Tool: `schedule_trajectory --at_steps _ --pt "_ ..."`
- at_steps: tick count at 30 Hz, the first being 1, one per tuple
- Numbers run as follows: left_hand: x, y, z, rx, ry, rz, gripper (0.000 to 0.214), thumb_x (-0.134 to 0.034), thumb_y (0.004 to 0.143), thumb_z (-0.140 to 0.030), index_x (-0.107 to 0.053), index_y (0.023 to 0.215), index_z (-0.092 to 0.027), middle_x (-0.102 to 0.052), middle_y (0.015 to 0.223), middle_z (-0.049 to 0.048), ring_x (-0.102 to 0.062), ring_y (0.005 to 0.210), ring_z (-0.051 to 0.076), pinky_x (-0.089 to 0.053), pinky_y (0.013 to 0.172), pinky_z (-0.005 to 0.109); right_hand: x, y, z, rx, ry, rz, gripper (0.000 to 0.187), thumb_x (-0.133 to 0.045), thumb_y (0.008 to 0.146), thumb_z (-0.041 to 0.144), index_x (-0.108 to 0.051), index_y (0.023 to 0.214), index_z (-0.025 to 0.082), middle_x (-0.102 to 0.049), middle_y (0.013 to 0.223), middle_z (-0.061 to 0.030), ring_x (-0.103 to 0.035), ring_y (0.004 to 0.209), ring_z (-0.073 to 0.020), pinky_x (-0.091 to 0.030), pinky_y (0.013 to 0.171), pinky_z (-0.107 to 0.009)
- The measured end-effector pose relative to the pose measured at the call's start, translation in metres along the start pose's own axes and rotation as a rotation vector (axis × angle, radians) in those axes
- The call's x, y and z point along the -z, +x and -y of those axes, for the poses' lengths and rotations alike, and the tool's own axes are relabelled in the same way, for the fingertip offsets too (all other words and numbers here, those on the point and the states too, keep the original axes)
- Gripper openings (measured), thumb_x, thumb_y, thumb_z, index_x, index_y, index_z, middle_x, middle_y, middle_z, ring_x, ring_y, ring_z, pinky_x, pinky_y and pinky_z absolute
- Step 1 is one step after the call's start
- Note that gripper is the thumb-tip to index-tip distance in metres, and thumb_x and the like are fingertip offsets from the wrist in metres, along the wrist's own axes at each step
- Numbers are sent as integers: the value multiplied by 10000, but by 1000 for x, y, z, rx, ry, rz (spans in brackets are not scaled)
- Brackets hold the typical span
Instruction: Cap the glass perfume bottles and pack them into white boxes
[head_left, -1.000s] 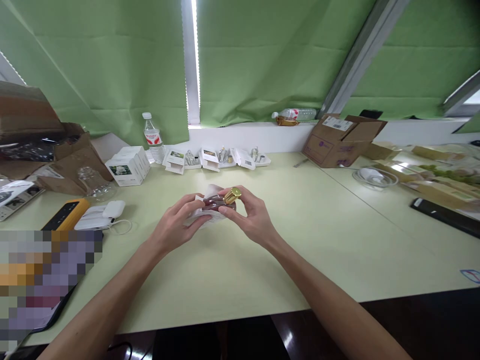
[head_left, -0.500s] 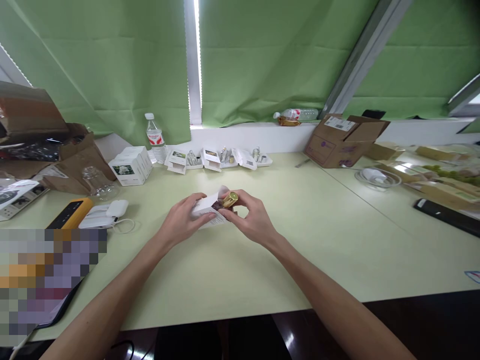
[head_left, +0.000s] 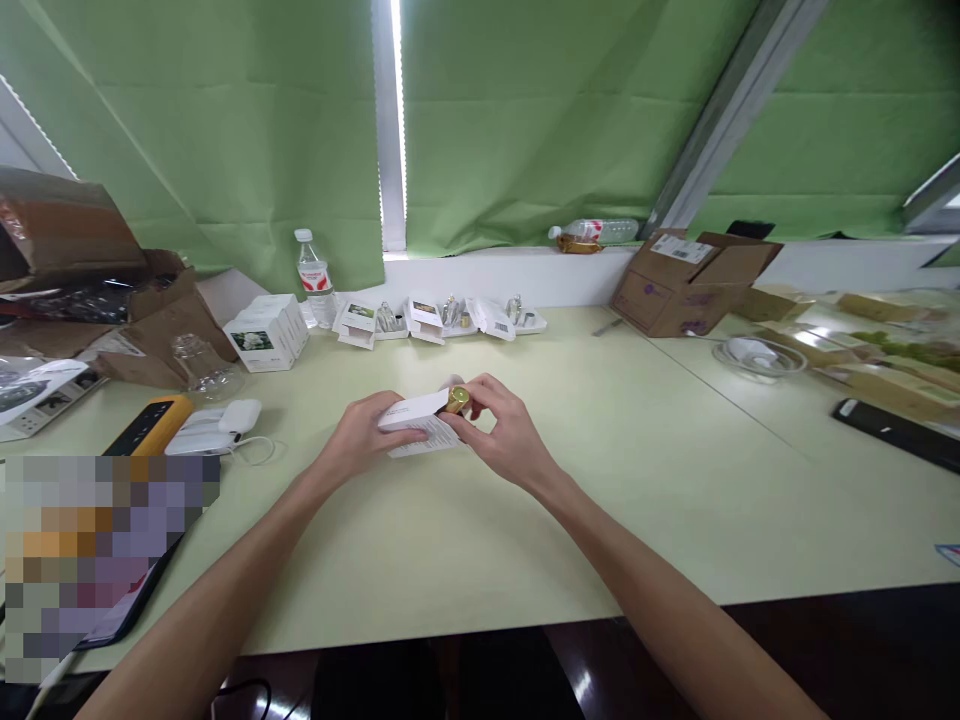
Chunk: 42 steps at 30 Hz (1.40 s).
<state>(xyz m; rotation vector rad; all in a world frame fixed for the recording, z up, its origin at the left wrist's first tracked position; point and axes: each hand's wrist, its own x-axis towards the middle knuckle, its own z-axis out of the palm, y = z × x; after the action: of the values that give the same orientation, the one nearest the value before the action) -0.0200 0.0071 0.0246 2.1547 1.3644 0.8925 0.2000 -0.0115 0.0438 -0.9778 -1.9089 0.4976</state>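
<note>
My left hand is closed around a small white printed carton, thumb across its front face. Out of the carton's right end, which is unfolded, pokes a shiny gold cylinder, like a bottle cap; whatever lies below it is hidden inside. With thumb and fingers bent about this gold piece, my right hand also touches the carton's edge. Behind the hands, several opened white cartons lie in a row with small silver-topped items in white trays.
At the back left are a stack of white boxes, a water bottle and brown cardboard. A yellow-and-black device and white chargers lie nearer. To the right are a cardboard box, coiled cable and a black bar.
The gold cylinder has gone deeper into the white carton and stands out less. The carton has turned slightly, showing more printed face. The view has shifted a little.
</note>
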Motion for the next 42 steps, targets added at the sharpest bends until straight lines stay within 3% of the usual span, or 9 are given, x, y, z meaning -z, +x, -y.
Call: schedule_trajectory --at_steps 4,11,19,22,27,31,35,42 --pt "0 0 1 14 -17 4 424 -678 705 -586 -608 834 -188 -613 743 -15 -526 648 130 -363 553 217 -1 -1 -2 -117 129 111 187 -573 877 380 -599 907 198 -509 697 12 -459 610 -123 -427 564 -267" --pt "-1 0 5 33 -45 -12 410 -700 696 -561 -613 854 -192 -610 747 -20 -528 655 130 -369 565 218 -1 -1 -2 -207 232 160 222 -583 853 343 -631 1022 206 -648 883 -30 -585 695 -138 -512 615 -272" --pt "0 0 6 15 -62 -13 413 -710 690 -551 -620 856 -185 -617 747 -11 -521 646 132 -370 563 222 1 -2 -5 -115 170 203 269 -558 845 259 -661 1086 201 -695 939 -49 -643 784 -167 -541 685 -292" --pt "0 0 7 -4 -65 -4 409 -719 685 -542 -624 861 -186 -622 752 -11 -526 655 134 -373 569 221 2 -3 -5 -78 158 276 301 -525 863 237 -654 1133 205 -697 962 -48 -627 770 -157 -529 693 -290" --pt "1 0 8 -16 -62 9 405 -721 685 -538 -628 870 -190 -629 761 -13 -534 667 134 -380 575 220 5 -3 -5 -77 158 348 336 -439 923 244 -641 1190 214 -686 955 -45 -568 703 -135 -467 624 -260" --pt "2 0 7 -23 -60 18 409 -723 680 -537 -633 884 -194 -648 791 -6 -559 690 145 -396 585 223 6 -3 -3 -94 131 337 380 -353 964 259 -659 1186 220 -656 813 -22 -475 607 -113 -369 537 -238" --pt "2 0 7 -26 -57 18 416 -722 677 -541 -636 888 -193 -657 797 2 -571 698 153 -405 583 227 6 -2 -3 -78 132 329 379 -375 957 264 -665 1193 205 -655 789 -14 -401 555 -98 -328 504 -232" --pt "2 0 8 -23 -66 17 401 -723 685 -530 -633 894 -200 -654 804 -4 -572 702 146 -402 587 223 -2 -3 -9 -58 164 304 354 -444 917 250 -683 1174 205 -725 932 -33 -527 644 -131 -417 559 -253"
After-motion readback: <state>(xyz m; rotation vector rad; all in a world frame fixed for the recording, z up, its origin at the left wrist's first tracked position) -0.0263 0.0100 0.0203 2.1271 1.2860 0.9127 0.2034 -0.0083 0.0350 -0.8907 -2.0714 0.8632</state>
